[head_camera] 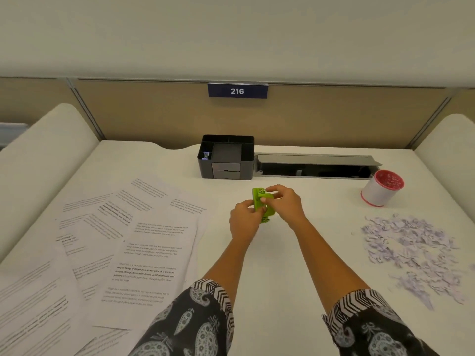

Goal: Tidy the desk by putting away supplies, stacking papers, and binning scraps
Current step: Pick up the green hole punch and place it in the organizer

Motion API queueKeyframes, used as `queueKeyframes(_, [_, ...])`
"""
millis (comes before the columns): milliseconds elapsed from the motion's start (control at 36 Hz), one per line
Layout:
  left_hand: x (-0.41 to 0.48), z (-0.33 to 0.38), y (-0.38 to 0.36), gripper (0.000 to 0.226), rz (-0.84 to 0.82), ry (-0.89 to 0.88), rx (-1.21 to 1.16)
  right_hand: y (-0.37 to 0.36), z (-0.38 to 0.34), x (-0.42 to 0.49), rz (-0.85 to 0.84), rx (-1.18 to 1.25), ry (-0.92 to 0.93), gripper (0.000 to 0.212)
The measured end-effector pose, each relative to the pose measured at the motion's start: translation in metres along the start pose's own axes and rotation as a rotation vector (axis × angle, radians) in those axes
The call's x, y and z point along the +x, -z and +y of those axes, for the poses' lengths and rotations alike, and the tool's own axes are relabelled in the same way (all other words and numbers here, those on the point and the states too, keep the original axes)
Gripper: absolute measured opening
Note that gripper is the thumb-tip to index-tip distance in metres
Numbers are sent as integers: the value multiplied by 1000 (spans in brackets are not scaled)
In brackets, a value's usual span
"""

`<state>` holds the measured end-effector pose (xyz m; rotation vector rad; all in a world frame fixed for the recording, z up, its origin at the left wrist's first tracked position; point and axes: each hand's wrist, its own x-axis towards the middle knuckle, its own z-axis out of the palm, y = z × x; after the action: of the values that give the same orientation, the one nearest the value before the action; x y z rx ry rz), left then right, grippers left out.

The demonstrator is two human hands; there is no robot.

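A small green stapler (262,204) is held above the middle of the white desk (295,258) by both hands. My left hand (243,222) grips its near end and my right hand (285,202) pinches its far, top end. Printed sheets of paper (128,242) lie fanned and overlapping across the left half of the desk. A heap of pale torn paper scraps (411,250) spreads over the right side. A black desk organiser (227,156) with small drawers stands at the back centre. One small item sits in its left compartment.
A white cup with a red rim (381,187) holds scraps at the back right. An open grey cable tray (313,164) runs along the back edge beside the organiser. Padded white dividers flank the desk on both sides, and a beige panel marked 216 stands behind.
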<state>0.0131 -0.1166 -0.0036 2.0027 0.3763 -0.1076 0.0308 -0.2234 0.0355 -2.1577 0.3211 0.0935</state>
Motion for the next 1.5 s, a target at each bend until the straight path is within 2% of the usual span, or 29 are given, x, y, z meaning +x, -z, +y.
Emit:
queueKeyframes(139, [6,13,9,47,182,-41,81,-8,-23,10,66,-16,-20,51])
queueKeyframes(250, [13,23,15,40,259,-77,104,-15,-38,16,65,6,-6,60])
queueKeyframes(472, [43,40,22,39,291,-182,30,-4,-57,44,10,200,4,48])
queueKeyframes(528, [53,44,22,34,299,-228,55,3,-67,50,-6,272,-30,34])
queueKeyframes(611, [66,53,21,30,296,-292,107,13,-83,63,8,342,-99,35])
queueKeyframes(694, [78,62,18,31,286,-381,183,19,-95,82,47,288,-106,38])
queueKeyframes(833, [96,77,16,30,293,-511,202,29,-113,104,109,190,-105,29])
queueKeyframes(1000, [135,80,18,35,190,-467,205,27,-126,129,131,57,-71,24])
queueKeyframes(1167, [172,82,29,35,-20,-306,-145,18,-133,149,108,-12,-30,22])
queueKeyframes(1333, [197,79,42,31,-126,-234,-234,2,-135,161,89,-11,-50,32])
queueKeyframes(1500, [208,84,45,30,-204,-139,-346,-5,-135,171,131,-27,-38,32])
